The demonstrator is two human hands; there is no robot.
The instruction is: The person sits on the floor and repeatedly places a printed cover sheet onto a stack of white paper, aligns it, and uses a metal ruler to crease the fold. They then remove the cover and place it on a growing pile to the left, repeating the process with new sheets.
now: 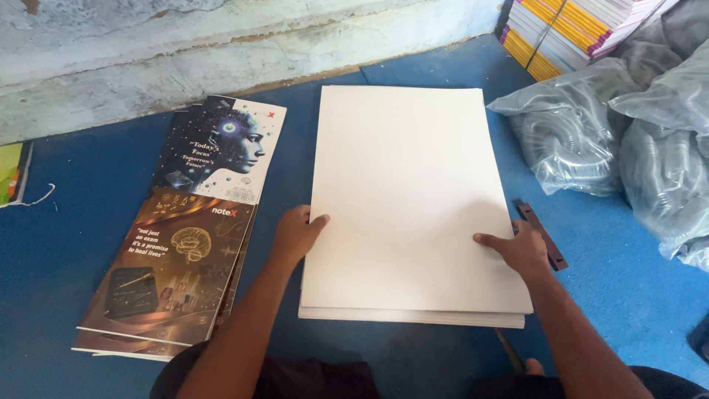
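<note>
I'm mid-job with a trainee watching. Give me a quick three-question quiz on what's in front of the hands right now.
1. True or false: both hands touch the stack of white sheets.
2. What lies left of the stack? A) printed notebook covers B) a metal tray C) scissors
3. Which hand has a dark flat bar just beyond it?

Key:
1. True. The left hand grips the stack's left edge and the right hand its right edge.
2. A. The printed notebook covers lie fanned on the blue floor mat.
3. The right hand; the dark flat bar lies beside it, before the clear plastic bags.
</note>
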